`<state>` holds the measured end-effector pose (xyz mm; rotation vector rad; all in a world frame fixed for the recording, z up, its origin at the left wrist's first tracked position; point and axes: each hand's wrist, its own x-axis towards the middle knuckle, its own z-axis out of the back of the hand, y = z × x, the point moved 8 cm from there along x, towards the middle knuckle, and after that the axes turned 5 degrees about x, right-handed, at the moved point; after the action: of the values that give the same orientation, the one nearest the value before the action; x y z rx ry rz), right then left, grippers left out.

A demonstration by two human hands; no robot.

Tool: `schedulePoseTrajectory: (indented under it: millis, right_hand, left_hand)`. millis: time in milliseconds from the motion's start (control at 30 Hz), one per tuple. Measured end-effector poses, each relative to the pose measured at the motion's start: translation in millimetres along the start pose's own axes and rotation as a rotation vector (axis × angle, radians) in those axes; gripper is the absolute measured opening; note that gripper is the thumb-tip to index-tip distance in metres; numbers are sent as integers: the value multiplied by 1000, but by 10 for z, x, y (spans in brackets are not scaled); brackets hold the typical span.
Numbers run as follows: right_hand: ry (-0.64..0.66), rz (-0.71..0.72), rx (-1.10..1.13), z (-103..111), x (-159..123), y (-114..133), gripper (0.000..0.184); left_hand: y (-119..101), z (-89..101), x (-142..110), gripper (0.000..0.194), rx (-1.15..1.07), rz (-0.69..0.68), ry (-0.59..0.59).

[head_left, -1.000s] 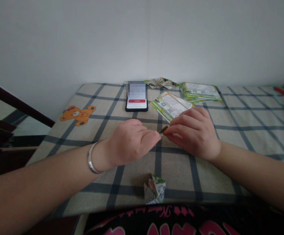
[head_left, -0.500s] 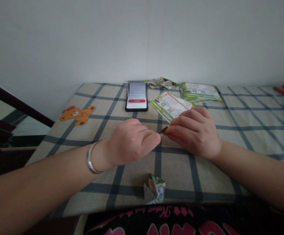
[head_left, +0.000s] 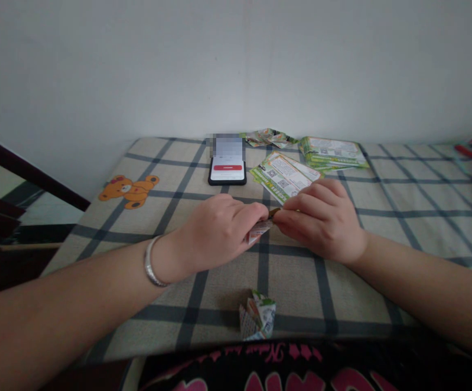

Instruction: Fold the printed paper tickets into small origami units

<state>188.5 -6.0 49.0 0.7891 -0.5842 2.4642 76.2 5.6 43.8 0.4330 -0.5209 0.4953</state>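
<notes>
Right at the centre of the frame, my left hand [head_left: 219, 233] grips a small folded paper [head_left: 258, 232], its printed face peeking out below my fingers, and my right hand [head_left: 325, 220] pinches the far end between curled fingertips! Straight below, at bottom centre, a pointed paper shape [head_left: 259, 317] sits on the checked tablecloth [head_left: 227, 290]. Up top: a phone [head_left: 227, 175] just left of the loose leaflets [head_left: 280, 176], and a leaflet stack [head_left: 333, 152] at upper right.
</notes>
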Motion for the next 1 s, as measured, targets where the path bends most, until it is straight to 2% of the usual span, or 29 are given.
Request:
schedulePoseTrajectory:
  millis: [333, 733, 833, 1000]
  right_hand:
    - [27, -10, -22, -33, 45, 17, 6]
    - [-13, -125, -38, 10, 16, -89, 16]
    - [-17, -206, 37, -6, 13, -159, 19]
    - [-25, -378, 315, -77, -3, -288, 14]
  left_hand:
    - [-24, 8, 5, 8, 1, -28, -7]
    - [-24, -3, -8, 8, 27, -42, -27]
    - [-24, 2, -3, 10, 38, -48, -34]
    - [0, 11, -2, 12, 42, -28, -31]
